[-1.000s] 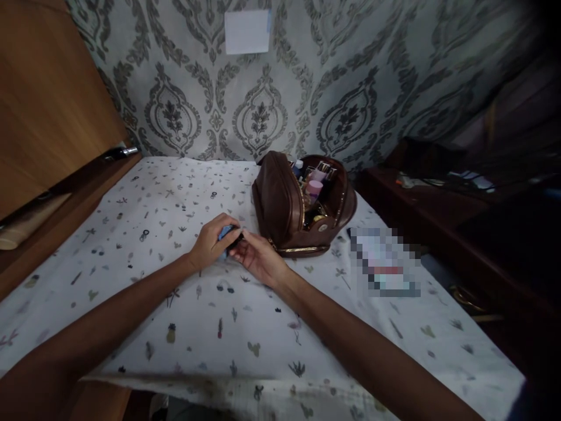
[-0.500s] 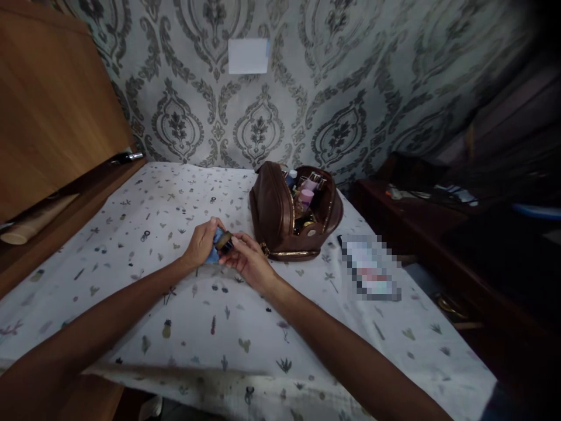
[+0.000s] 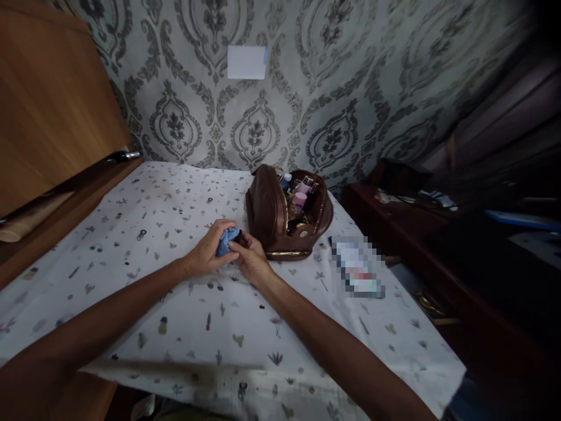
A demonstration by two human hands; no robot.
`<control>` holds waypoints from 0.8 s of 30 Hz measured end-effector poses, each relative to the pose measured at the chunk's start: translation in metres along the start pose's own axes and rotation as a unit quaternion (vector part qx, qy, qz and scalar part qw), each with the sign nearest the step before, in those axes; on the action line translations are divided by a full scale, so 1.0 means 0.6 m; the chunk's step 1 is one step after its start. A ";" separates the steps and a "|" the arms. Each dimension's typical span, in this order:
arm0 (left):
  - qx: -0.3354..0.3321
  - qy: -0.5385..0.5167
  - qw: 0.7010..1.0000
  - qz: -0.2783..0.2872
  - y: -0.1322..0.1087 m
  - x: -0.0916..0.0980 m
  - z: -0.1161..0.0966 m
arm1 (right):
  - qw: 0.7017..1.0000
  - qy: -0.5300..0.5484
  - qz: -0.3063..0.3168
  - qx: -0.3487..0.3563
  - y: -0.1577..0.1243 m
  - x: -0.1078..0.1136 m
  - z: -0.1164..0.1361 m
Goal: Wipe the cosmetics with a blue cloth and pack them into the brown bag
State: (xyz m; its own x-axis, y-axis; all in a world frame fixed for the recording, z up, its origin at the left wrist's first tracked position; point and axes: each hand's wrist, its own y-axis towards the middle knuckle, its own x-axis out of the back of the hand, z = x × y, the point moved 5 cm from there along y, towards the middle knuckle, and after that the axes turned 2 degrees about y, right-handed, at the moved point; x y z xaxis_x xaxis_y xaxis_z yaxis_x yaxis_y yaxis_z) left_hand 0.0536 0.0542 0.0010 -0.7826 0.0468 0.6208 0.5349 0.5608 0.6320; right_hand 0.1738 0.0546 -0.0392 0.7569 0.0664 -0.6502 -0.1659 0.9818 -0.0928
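Observation:
My left hand (image 3: 213, 248) is closed around a crumpled blue cloth (image 3: 227, 241), thumb in front and fingers over the top. The cloth wraps a small dark item (image 3: 238, 236), and only a black bit of it shows; its kind is hard to make out. Pinching that item from the right side is my right hand (image 3: 254, 257), its fingertips touching the cloth. Just beyond my right hand stands a brown bag (image 3: 268, 204), unzipped, with several small bottles and a pink-capped container (image 3: 298, 202) inside.
A blurred-out phone (image 3: 357, 266) lies on the patterned white tablecloth (image 3: 184, 304), right of the bag. On the left rises a wooden cabinet (image 3: 52, 105). A dark red piece of furniture (image 3: 372, 202) with cables stands on the right. Behind is a patterned wall (image 3: 175, 82).
The blue cloth has come over the dark item, whose brownish band and black part showed before. Both hands have shifted slightly right in view and closer together.

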 end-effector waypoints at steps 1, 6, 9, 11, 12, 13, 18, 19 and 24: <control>0.007 0.008 1.000 0.006 0.000 -0.001 0.003 | 1.000 -0.001 -0.007 -0.010 0.000 0.002 0.000; 0.077 0.030 0.996 0.031 0.001 0.002 0.012 | 0.999 0.010 0.003 -0.039 0.001 0.001 0.003; 0.114 0.062 0.991 0.044 0.000 0.004 0.012 | 0.999 0.005 0.033 -0.030 0.001 -0.004 0.006; 0.134 0.094 0.985 0.045 -0.001 0.006 0.014 | 0.999 -0.001 0.043 -0.029 0.000 -0.007 0.007; 0.144 0.111 0.982 0.042 -0.002 0.008 0.015 | 0.999 -0.002 0.045 -0.030 -0.001 -0.008 0.006; 0.155 0.126 0.979 0.037 -0.003 0.009 0.017 | 0.999 -0.001 0.045 -0.030 -0.002 -0.009 0.005; 0.214 0.168 0.962 0.020 -0.007 0.013 0.031 | 0.999 0.023 0.020 -0.023 0.002 -0.002 -0.001; 0.219 0.170 0.961 0.016 -0.007 0.013 0.033 | 1.000 0.019 0.018 -0.017 0.004 0.000 -0.001; 0.224 0.134 0.965 0.012 -0.001 0.016 0.038 | 1.000 0.003 0.019 0.009 0.006 0.002 0.006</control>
State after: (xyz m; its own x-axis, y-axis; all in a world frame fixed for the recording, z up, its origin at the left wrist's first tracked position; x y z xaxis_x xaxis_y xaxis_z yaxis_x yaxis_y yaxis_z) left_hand 0.0385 0.0734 -0.0039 -0.6290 -0.1176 0.7684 0.3134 0.8662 0.3891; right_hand 0.1764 0.0589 -0.0379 0.7459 0.1034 -0.6580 -0.1833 0.9816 -0.0535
